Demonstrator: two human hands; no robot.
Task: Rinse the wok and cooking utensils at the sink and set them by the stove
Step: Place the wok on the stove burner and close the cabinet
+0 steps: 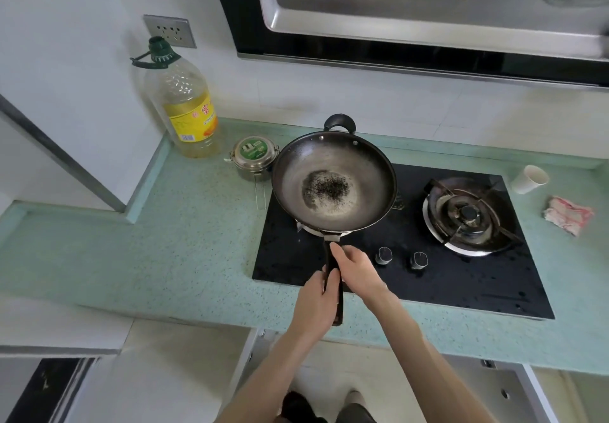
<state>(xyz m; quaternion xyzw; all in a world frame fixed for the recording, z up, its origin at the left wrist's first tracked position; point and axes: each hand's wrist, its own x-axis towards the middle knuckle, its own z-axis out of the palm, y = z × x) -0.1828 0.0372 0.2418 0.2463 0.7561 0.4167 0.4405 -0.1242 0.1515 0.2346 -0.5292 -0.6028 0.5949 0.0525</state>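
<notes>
Both hands, left hand [316, 300] and right hand [354, 271], grip the long black handle [333, 277] at 6 o'clock of the round dark metal wok [333, 182], probably sharing its weight; it sits over the black glass stove [428, 271] left burner.

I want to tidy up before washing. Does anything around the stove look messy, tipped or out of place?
Two things stand out. The wok, held by its handle in the left hand and right hand, has dark burnt residue at its centre. Right of the stove, a paper cup lies on its side beside a crumpled cloth.
</notes>
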